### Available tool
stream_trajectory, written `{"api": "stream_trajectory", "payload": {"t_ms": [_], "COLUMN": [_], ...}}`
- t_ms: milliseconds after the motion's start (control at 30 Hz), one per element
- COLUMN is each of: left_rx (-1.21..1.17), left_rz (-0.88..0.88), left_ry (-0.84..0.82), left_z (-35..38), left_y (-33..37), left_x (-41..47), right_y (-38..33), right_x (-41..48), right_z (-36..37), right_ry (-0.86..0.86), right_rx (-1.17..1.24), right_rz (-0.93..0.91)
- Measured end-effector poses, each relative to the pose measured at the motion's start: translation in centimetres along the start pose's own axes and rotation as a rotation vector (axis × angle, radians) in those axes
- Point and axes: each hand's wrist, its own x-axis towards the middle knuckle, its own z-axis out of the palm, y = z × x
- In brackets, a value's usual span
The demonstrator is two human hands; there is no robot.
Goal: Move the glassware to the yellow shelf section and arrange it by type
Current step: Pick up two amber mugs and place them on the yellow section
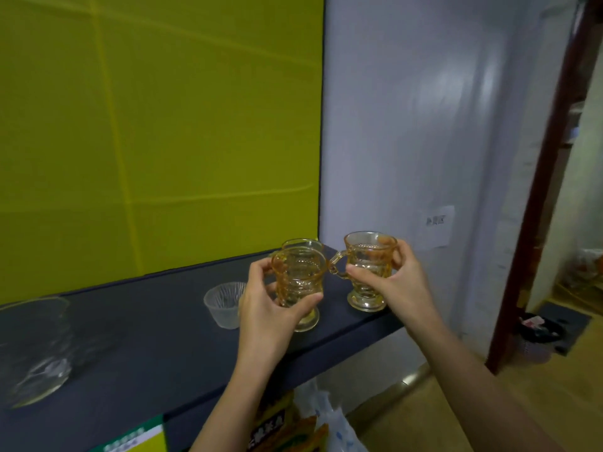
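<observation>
Both hands (274, 305) (388, 278) hide parts of amber mugs (298, 278).

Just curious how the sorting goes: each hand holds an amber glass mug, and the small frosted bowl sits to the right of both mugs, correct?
Not quite. The head view shows the small frosted bowl to the left of both mugs, beside the left hand. Each hand, including the right hand, does hold an amber mug.

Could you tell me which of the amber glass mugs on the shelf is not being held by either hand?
The back amber mug, standing against the yellow wall and mostly hidden behind the left-hand mug; the right-hand mug is gripped too.
</observation>
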Motion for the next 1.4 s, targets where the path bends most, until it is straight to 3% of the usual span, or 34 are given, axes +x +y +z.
{"api": "stream_trajectory", "payload": {"t_ms": [433,1033,1200,1400], "left_rx": [0.225,0.419,0.836,1.403], "left_rz": [-0.064,-0.123,0.08,0.155], "left_ry": [0.267,0.243,0.369,0.494], "left_z": [5.1,6.3,4.3,-1.3], "left_y": [-1.9,-1.7,1.3,4.6], "left_x": [1.3,2.2,0.5,-2.3], "right_y": [5.5,5.4,2.3,-1.7], "right_x": [8.0,9.6,9.1,5.6], "right_z": [0.8,0.6,-0.7,3.0], "right_ry": [-0.356,-0.507,-0.399,-0.531], "right_rx": [0.103,-0.017,-0.158,-0.206], "right_rz": [0.005,-0.084,-0.461,-0.746]}}
